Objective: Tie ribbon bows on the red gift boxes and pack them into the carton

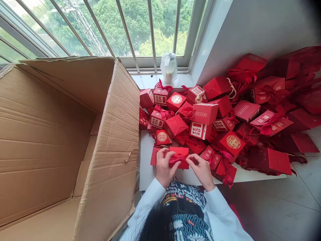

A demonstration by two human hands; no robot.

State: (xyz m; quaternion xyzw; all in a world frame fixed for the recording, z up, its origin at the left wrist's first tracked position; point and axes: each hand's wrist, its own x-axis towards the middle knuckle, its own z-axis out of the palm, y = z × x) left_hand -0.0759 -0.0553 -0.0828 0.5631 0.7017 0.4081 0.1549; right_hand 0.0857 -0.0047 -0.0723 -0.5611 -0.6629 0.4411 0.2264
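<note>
- Right at the front edge of the pile, the left hand (165,167) and the right hand (201,171) are working together over a red paper gift box (181,154)!
- The box lies flat on the white tabletop (146,167), close to the person, with both hands on it.
- Look at those left fingers (163,154), curled in and pinching the red ribbon (177,159) at the box's near side.
- The right fingers (192,159) are closed in a tight pinch on the ribbon's other side.
- Behind the hands, a big heap of red gift boxes and bags (247,113) spreads across the tabletop, many tied with ribbon and printed with double-happiness characters.
- Just left of the tabletop stands a large open cardboard carton (117,134), flaps up.
- White sleeves (147,197) run down to both wrists.
- Up on the windowsill (147,80), in front of the barred window (152,30), sits a tied plastic bag (169,67).
</note>
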